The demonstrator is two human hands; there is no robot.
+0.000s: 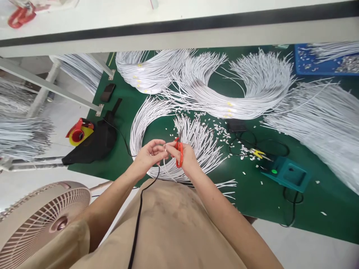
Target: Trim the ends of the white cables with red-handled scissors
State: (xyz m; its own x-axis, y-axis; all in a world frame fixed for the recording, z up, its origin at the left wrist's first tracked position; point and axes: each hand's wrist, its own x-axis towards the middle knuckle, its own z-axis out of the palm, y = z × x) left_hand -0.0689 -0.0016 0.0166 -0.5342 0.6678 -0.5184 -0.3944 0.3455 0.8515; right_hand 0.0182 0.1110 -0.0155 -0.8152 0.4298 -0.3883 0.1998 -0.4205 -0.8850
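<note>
My left hand [148, 157] is closed in a pinch on a thin white wire [165, 168], close in front of my body. Meeting it at the fingertips, my right hand [187, 157] has red-handled scissors [180, 156] hooked on its fingers, with the blades pointing away from me. Its thumb and forefinger also pinch at the wire; the exact contact is too small to make out. Around and beneath both hands curves a bundle of white wires [137, 129], its cut ends fanned out just beyond and right of the scissors.
More wire bundles [213, 99] with yellow bands lie behind. Small metal terminals [221, 130] are scattered across the green table [249, 201]. Rightward are yellow-handled pliers [258, 153], a teal device [291, 173] and a blue tray [304, 71]. A black bag [98, 144], tape dispenser [80, 131] and fan [47, 220] stand left.
</note>
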